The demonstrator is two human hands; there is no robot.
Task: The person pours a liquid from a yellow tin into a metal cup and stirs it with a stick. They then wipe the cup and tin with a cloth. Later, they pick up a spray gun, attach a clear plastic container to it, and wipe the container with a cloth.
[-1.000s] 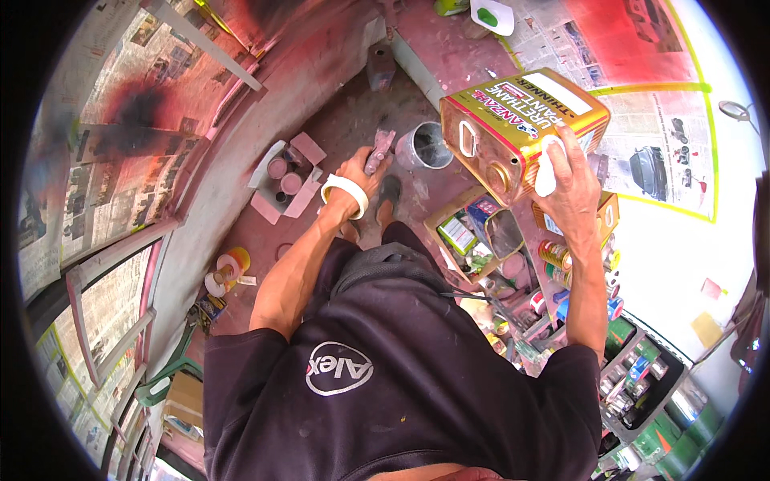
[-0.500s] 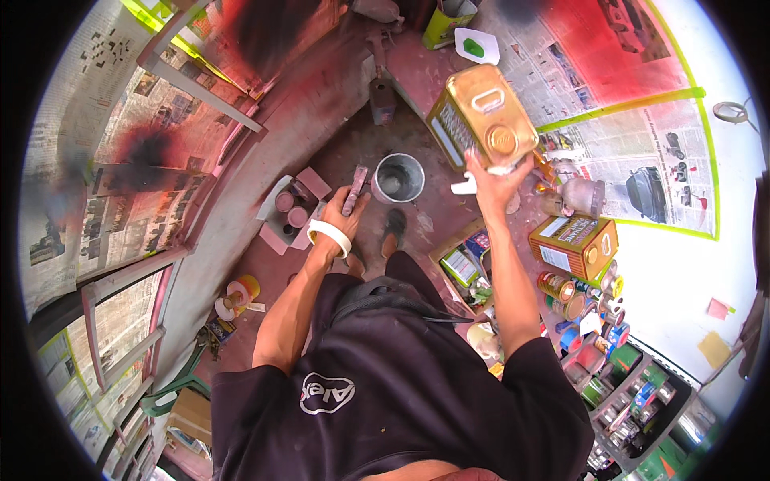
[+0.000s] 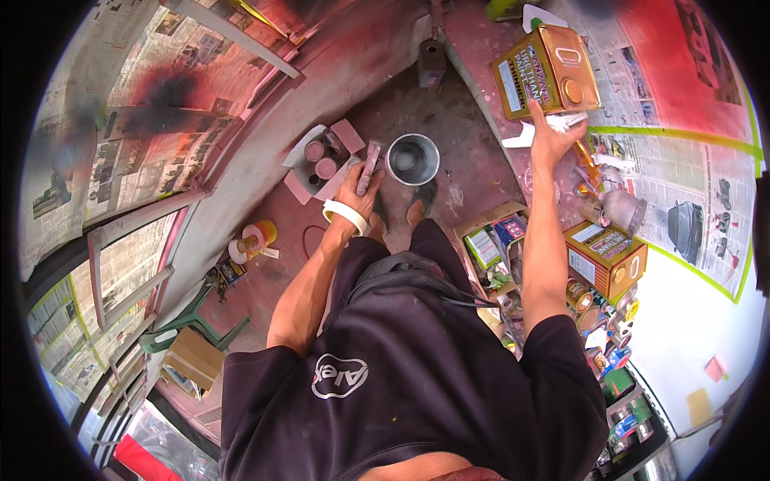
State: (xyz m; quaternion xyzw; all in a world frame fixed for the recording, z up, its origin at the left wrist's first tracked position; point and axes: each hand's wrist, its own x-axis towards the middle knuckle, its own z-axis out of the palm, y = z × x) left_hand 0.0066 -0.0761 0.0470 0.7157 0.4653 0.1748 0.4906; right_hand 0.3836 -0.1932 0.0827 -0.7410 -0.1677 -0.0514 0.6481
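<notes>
My left hand (image 3: 353,192), below the centre and left of a metal bucket (image 3: 429,164), is closed round a narrow dusty pink object (image 3: 370,164), its function unclear. My right hand (image 3: 549,140) reaches to the upper right, gripping a white crumpled cloth or paper (image 3: 568,122) against the lower end of a gold rectangular tin (image 3: 545,68). Its index finger rests on the tin, which sits over or on a pink ledge (image 3: 473,72); whether the ledge bears its weight I cannot tell. A second gold tin (image 3: 601,264) stands below, right of my forearm.
A box of pink cups (image 3: 346,136) lies left of the bucket. Cartons of supplies (image 3: 481,244), assorted cans (image 3: 581,317) and a crate (image 3: 658,405) crowd the right. A green chair (image 3: 160,341) and cardboard box (image 3: 192,357) sit lower left. Paint-stained newspaper covers the walls (image 3: 104,128).
My right hand has carried the gold tin upward and away toward the back right, and the tin has turned. My left hand still grips the pink object. The view has shifted.
</notes>
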